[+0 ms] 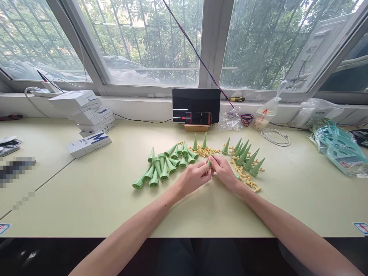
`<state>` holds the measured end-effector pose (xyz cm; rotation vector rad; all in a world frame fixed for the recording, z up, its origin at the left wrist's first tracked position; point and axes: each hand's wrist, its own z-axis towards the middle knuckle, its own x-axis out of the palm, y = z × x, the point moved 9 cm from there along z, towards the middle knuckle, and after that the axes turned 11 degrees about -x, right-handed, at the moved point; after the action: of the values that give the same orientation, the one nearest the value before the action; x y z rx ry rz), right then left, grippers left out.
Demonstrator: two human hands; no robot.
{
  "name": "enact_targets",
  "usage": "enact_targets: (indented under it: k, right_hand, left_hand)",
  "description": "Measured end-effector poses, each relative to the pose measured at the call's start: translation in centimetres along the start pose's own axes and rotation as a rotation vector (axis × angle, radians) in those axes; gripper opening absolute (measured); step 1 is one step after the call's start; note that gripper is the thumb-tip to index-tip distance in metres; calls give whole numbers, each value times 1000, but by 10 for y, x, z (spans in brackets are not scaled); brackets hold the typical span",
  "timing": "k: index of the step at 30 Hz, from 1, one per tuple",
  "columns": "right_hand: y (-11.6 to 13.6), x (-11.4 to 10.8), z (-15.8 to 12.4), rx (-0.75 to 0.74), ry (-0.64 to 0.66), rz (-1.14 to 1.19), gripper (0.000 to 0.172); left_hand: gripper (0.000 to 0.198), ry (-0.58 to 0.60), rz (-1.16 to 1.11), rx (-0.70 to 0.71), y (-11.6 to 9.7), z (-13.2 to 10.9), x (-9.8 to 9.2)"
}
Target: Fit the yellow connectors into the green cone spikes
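My left hand (198, 174) and my right hand (221, 168) meet over the middle of the table, fingers closed around one green plastic spike (209, 161). A small yellow end shows by my left fingers; how it sits against the spike is mostly hidden. Left of my hands lies a pile of green spikes (156, 165), most on their sides with wide ribbed ends toward me. Several spikes (244, 154) stand point up on the right. Small yellow plastic fittings (203, 150) are heaped behind my hands, and more yellow fittings (249, 182) lie beside my right wrist.
A black screen (196, 100) with a phone (198, 118) before it stands against the sill. White boxes (94, 117) are stacked at the left. On the right are a bagged cup (265, 115), a coiled white cable (275, 137) and teal plastic items (336, 145).
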<state>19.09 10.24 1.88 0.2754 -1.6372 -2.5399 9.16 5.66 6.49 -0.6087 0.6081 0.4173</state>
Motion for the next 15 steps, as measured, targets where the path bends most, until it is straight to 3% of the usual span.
enact_targets:
  k: [15]
  right_hand:
    - [-1, 1, -1, 14, 14, -1, 38]
  left_hand:
    - [24, 4, -9, -2, 2, -1, 2]
